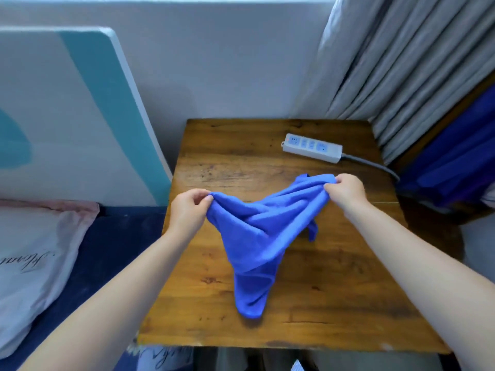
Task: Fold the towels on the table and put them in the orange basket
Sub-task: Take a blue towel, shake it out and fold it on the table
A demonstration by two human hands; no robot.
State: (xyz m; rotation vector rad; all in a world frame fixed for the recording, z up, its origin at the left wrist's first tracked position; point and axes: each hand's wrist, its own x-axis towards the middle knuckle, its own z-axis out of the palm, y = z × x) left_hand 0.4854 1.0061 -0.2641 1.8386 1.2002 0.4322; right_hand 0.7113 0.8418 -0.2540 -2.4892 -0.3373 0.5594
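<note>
A blue towel (pixel 257 236) hangs crumpled between my two hands over the wooden table (pixel 241 151). My left hand (pixel 187 210) pinches one corner at the left. My right hand (pixel 345 192) pinches another corner, higher and to the right. The towel sags into a V, and its lower tip rests on the table near the front. No orange basket is in view.
A white power strip (pixel 312 148) with a grey cable lies at the table's back right. Grey curtains (pixel 401 62) hang behind it, with more blue cloth (pixel 455 162) at the right edge. A bed with a pillow (pixel 32 263) lies to the left.
</note>
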